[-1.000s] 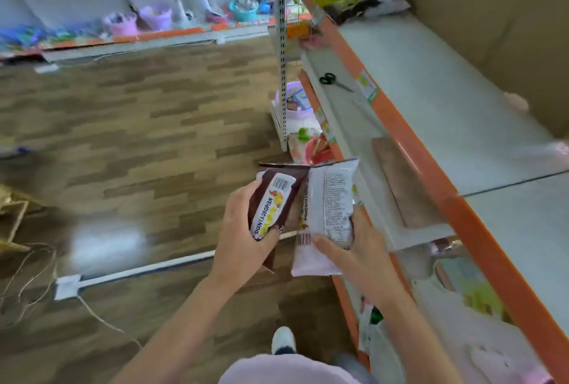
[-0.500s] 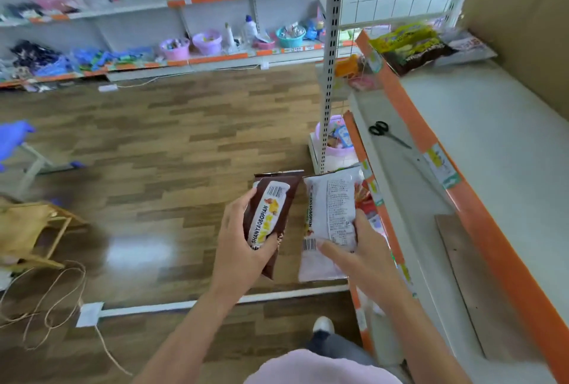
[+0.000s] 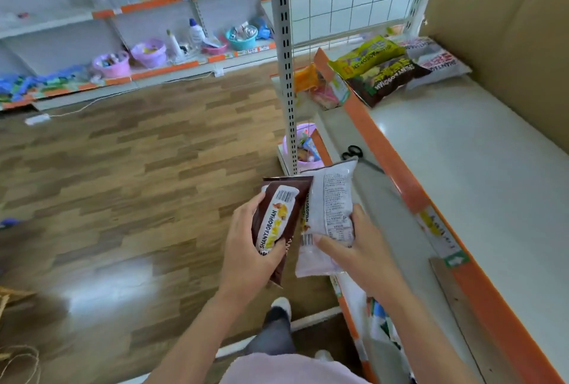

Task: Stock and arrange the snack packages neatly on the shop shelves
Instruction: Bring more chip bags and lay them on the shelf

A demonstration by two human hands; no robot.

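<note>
**Q:** Which items are in your grip?

**A:** Two snack packages. My left hand [image 3: 246, 248] grasps the brown package [image 3: 278, 220], thumb across its lower front, fingers curled behind it. The package stands roughly upright, with a barcode label near the top and yellow print down the face. My right hand [image 3: 357, 248] grasps the white package [image 3: 334, 202], fingers wrapped over its printed back (the text is too small to read). The two packages touch along their inner edges, the white one overlapping the brown slightly.

**Q:** Where are they relative to the shelves?

**A:** Both are held in the air above the wooden floor [image 3: 123, 168], just beside the orange-edged upper shelf [image 3: 462, 152] on my right and well apart from anything stocked on it.

**Q:** What lies on that shelf?

**A:** At its far end, a small stack of snack bags [image 3: 381, 72]: a yellow-green one over a dark brown one, with a white and red one behind, near the cardboard wall [image 3: 508, 29]. On the lower shelf, black scissors [image 3: 352, 152] lie near the white package's upper corner.

**Q:** And farther out?

**A:** A perforated white upright post [image 3: 284, 60] rises ahead, with a purple basket [image 3: 304, 149] at its foot. Across the floor, the far shelving [image 3: 154, 69] carries purple and teal baskets and white bottles.
</note>
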